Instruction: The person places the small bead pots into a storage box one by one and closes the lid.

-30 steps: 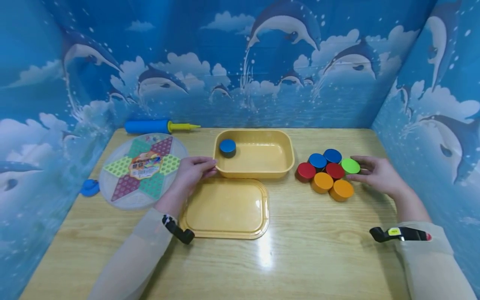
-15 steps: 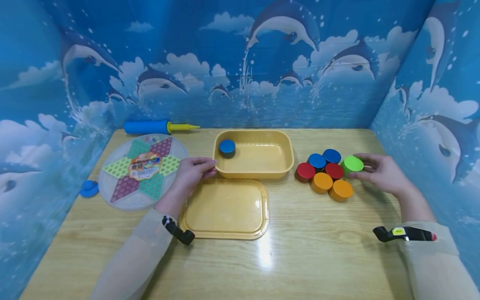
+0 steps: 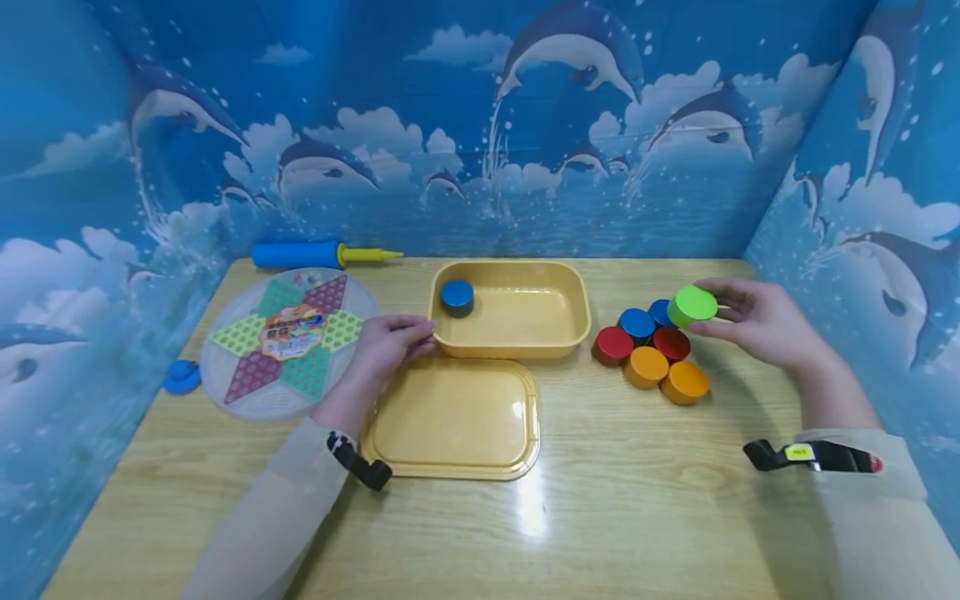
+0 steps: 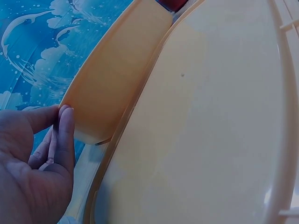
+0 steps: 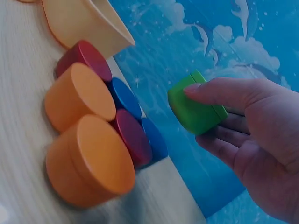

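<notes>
My right hand (image 3: 761,321) holds a green round tin (image 3: 692,306) between thumb and fingers, raised above the table; in the right wrist view the green tin (image 5: 196,105) hangs apart from the others. Below it cluster two orange tins (image 3: 647,367), two red tins (image 3: 613,345) and two blue tins (image 3: 637,325), one partly hidden. My left hand (image 3: 386,346) pinches the left rim of a yellow plastic box (image 3: 525,351), plain in the left wrist view at the box wall (image 4: 110,88). Inside the box, at its left, stands one blue tin (image 3: 457,297).
A yellow lid (image 3: 453,417) lies flat in front of the box. To the left are a round Chinese checkers board (image 3: 247,375), a blue pump (image 3: 296,254) with a yellow nozzle and a small blue object (image 3: 182,377). Dolphin-printed walls (image 3: 480,208) stand behind and beside the table.
My right hand has drawn the green tin off the cluster's right side, lifted it and moved it slightly back and left. My left hand stays at the box rim.
</notes>
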